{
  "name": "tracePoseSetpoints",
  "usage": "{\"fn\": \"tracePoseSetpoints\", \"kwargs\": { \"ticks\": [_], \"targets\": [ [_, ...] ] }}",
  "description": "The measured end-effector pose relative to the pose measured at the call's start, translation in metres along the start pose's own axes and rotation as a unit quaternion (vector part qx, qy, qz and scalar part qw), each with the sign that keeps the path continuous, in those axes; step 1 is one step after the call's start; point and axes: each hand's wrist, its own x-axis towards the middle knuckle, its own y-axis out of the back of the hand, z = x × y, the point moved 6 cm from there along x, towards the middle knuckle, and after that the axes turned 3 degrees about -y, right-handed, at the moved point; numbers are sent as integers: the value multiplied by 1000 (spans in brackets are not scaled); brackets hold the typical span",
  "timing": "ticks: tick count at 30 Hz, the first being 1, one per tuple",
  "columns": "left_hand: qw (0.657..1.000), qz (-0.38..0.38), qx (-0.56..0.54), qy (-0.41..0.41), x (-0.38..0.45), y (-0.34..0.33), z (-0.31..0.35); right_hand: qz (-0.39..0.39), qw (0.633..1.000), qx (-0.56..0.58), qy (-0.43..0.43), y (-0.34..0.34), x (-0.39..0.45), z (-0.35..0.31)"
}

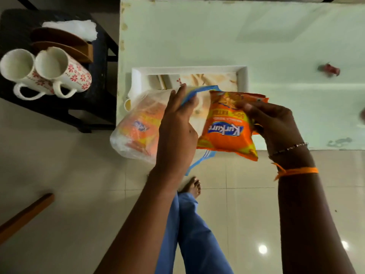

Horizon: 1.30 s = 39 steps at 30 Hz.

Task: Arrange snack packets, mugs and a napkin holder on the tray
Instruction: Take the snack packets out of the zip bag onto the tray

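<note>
My right hand (276, 123) grips an orange snack packet (227, 127) by its top edge, just over the near edge of the table. My left hand (175, 127) holds a clear plastic bag (136, 133) with blue handles by its rim; more orange packets show inside it. Behind both hands a white tray (242, 76) with a printed base lies on the pale green table (197, 36). On a black stool to the left stand two white mugs (49, 70) with red flowers and a brown napkin holder (63, 44) with white napkins.
A small red object (328, 69) lies on the table at the right. A wooden bar (25, 216) crosses the tiled floor at lower left. My leg in blue trousers and a bare foot (192, 187) are below the hands.
</note>
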Motion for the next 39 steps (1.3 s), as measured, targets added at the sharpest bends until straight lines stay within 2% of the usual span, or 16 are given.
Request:
{"fn": "tracePoseSetpoints", "kwargs": {
  "ticks": [2, 5, 8, 11, 15, 19, 21, 26, 29, 31, 32, 34, 36, 39],
  "targets": [
    [1000, -20, 16, 4, 5, -10, 2, 78, 994, 80, 6, 24, 1, 1],
    [998, -59, 36, 12, 9, -27, 2, 172, 962, 214, 14, 45, 8, 5],
    [995, -91, 43, 26, 10, -40, 2, 210, 943, 258, 19, 50, 31, 10],
    [992, -117, 44, 31, 11, -49, 3, 214, 945, 247, -10, 39, 61, 17],
    [990, -130, 37, 45, 11, -55, 1, 174, 965, 182, -71, 18, 97, 36],
    [989, -136, 21, 58, 11, -59, -3, 162, 974, 110, -113, 20, 115, 55],
    [989, -136, 15, 59, 10, -61, -4, 158, 973, 110, -129, 24, 115, 61],
    [989, -134, -7, 67, 6, -62, -5, 171, 968, 123, -139, 30, 102, 63],
    [991, -108, -42, 69, 3, -57, -4, 180, 973, 116, -91, 24, 81, 49],
    [995, -59, -69, 50, 1, -48, -2, 159, 980, 104, -58, 14, 59, 38],
    [995, -30, -84, 40, -1, -41, -1, 124, 985, 111, -51, 5, 49, 33],
    [993, 18, -113, 33, -5, -27, -3, 15, 991, 120, -65, -22, 30, 28],
    [989, 56, -131, 40, -8, -10, -7, -96, 988, 83, -89, -55, 15, 26],
    [984, 102, -140, 45, -13, 17, -15, -168, 978, 3, -123, -97, 11, 28]
  ]
}}
